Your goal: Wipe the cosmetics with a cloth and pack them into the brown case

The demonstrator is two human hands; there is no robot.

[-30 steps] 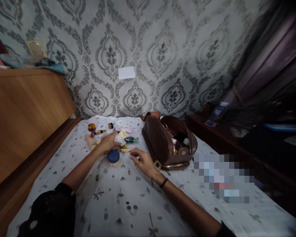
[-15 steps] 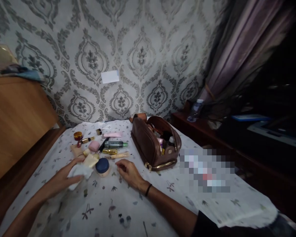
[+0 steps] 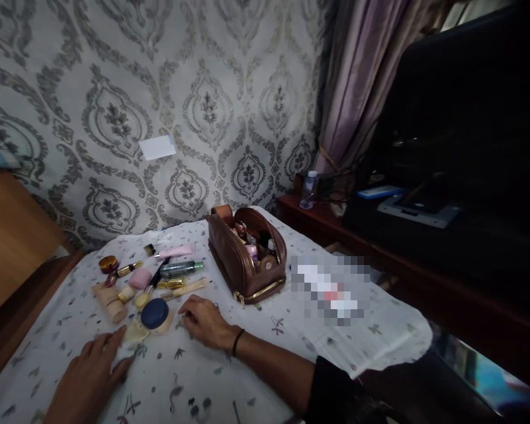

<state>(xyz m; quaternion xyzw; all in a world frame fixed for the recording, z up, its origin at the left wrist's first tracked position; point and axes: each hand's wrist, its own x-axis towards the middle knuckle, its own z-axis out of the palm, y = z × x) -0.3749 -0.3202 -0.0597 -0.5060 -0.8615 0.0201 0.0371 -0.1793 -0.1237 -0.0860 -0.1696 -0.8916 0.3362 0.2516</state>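
Note:
My left hand [image 3: 90, 371] lies low on the patterned white cloth [image 3: 212, 388], fingers stretched, its fingertips beside a pale yellowish piece [image 3: 135, 331]. Just right of the blue-lidded jar [image 3: 155, 315], my right hand [image 3: 205, 321] rests on the cloth with its fingers curled; whether anything is inside them is hidden. Behind the hands lie a beige tube [image 3: 109, 301], a pink rounded item [image 3: 140, 278], a green-capped bottle [image 3: 181, 269], a gold tube [image 3: 171, 283] and a pink tube [image 3: 176, 250]. An open brown bag [image 3: 234, 259] full of small items stands behind my right hand.
A blurred-out patch [image 3: 329, 288] covers something right of the bag. A clear bottle [image 3: 308, 191] stands on the dark red furniture [image 3: 307, 221] at the back right. Wooden furniture [image 3: 17, 241] borders the left side, and a patterned wall rises behind.
The view has turned right. My left hand has moved down and let go of the white cloth-like item, which is out of sight; the pale piece lies near its fingers.

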